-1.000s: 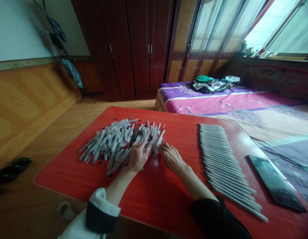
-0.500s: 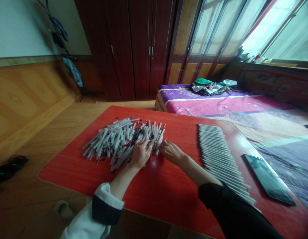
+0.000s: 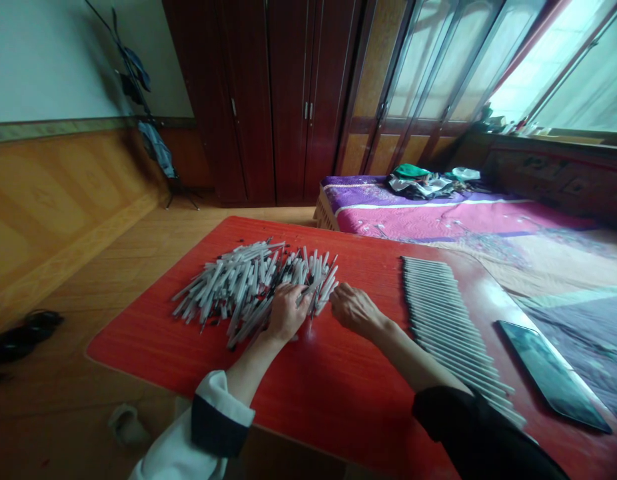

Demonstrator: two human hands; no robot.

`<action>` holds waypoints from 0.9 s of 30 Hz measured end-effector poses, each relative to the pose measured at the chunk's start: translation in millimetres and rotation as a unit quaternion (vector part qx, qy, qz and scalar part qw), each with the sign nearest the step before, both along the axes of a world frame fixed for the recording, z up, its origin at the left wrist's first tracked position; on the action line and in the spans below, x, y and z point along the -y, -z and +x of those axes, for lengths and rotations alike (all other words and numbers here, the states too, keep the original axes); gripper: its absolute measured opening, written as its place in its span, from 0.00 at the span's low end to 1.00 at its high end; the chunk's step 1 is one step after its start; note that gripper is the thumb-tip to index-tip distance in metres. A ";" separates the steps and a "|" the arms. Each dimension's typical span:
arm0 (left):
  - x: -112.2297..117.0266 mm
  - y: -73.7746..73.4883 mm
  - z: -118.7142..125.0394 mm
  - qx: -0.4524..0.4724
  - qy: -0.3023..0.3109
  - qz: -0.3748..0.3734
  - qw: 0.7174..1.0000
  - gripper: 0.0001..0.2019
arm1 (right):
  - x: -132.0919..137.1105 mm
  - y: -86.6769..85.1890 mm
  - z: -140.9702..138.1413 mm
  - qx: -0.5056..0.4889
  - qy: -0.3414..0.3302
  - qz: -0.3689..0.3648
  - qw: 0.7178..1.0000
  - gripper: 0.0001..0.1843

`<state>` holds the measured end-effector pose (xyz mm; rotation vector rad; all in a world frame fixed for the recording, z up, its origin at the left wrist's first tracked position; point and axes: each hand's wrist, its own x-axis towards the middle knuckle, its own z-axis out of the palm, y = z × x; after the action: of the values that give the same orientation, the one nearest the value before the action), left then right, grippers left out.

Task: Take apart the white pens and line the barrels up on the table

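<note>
A loose heap of white, translucent pens point(image 3: 238, 280) with some black parts lies on the red table. My left hand point(image 3: 287, 312) is at the heap's near right side, its fingers closed around a pen point(image 3: 308, 293) that points up to the right. Just right of the heap is my right hand point(image 3: 356, 311), fingers curled together; whatever they pinch, if anything, is hidden. On the right, a neat row of pens point(image 3: 446, 320) lies side by side, black ends toward the left.
A dark phone point(image 3: 551, 377) lies near the right edge of the red table point(image 3: 308, 400). Beyond that edge stands a bed point(image 3: 428, 217) with folded clothes point(image 3: 421, 180) on it. A wardrobe point(image 3: 288, 113) and a coat stand point(image 3: 153, 147) are at the back.
My right hand has drawn slightly away from my left hand, and its fingers are curled more tightly. My left hand stays at the heap. The whole view has shifted a little.
</note>
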<state>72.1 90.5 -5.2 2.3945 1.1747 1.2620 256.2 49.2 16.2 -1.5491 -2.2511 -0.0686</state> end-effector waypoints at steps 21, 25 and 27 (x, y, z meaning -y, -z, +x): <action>-1.8 8.5 1.6 -0.124 0.025 -0.008 0.992 0.09 | -25.3 12.1 -1.0 -0.838 0.171 0.066 0.515 0.09; -2.3 10.2 2.3 -0.129 0.023 -0.007 0.991 0.09 | -25.2 13.2 0.0 -0.835 0.175 0.065 0.517 0.08; -1.9 9.7 2.6 -0.131 0.022 -0.010 0.991 0.09 | -24.9 12.7 -0.4 -0.830 0.176 0.060 0.527 0.08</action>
<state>74.6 92.4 -14.9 2.6155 1.1855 0.9403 255.8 74.1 3.4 -0.9480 -0.3367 0.7786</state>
